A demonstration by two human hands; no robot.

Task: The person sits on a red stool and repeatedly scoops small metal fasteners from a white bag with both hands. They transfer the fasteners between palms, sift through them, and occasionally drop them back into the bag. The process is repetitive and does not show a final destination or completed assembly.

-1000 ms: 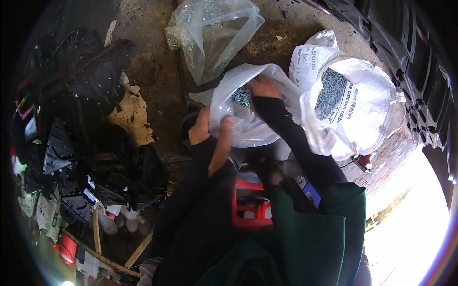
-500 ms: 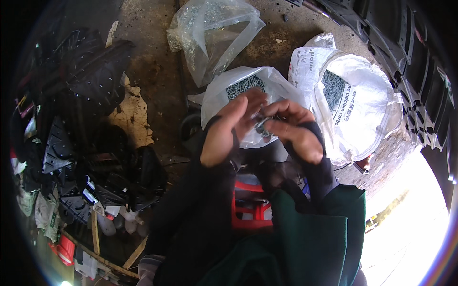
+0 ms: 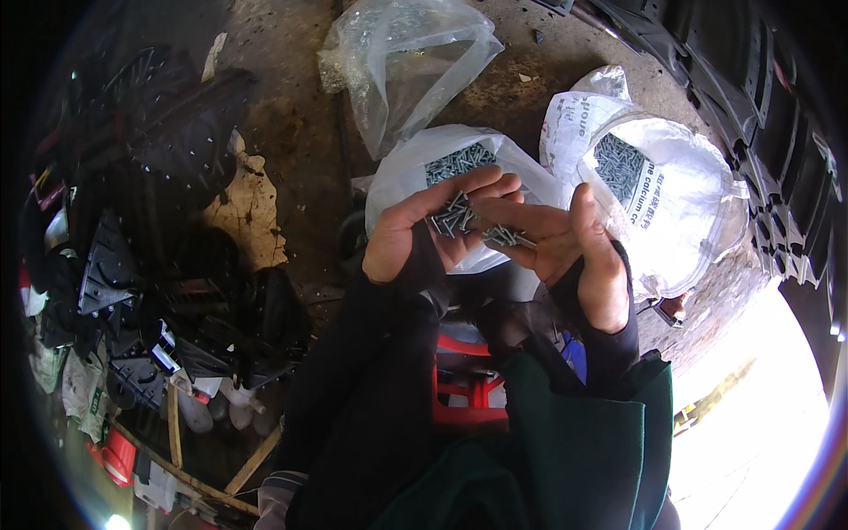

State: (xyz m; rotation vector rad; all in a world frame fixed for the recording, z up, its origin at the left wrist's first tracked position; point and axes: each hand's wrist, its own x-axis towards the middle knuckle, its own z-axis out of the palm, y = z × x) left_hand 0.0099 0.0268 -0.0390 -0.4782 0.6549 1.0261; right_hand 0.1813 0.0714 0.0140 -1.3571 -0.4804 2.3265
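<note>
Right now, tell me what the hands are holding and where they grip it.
Both hold a loose bunch of small grey screws: the left hand cups them on its palm and fingers, and the right hand supports the rest on its open fingers.

surface: dirt floor (image 3: 291, 132) | on it: three bags of screws (image 3: 658, 185), black plastic parts (image 3: 150, 132)

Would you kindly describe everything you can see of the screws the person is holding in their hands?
The screws are a loose heap of small grey metal pieces, slender and dull-shiny, lying crosswise in no order. They rest in the cupped palms of the left hand and the right hand, which are held side by side, palms up, spanning the seam between them. The fingers curl around the heap. They are held above an open white plastic bag that holds more of the same. Heads and threads are too small to tell.
</note>
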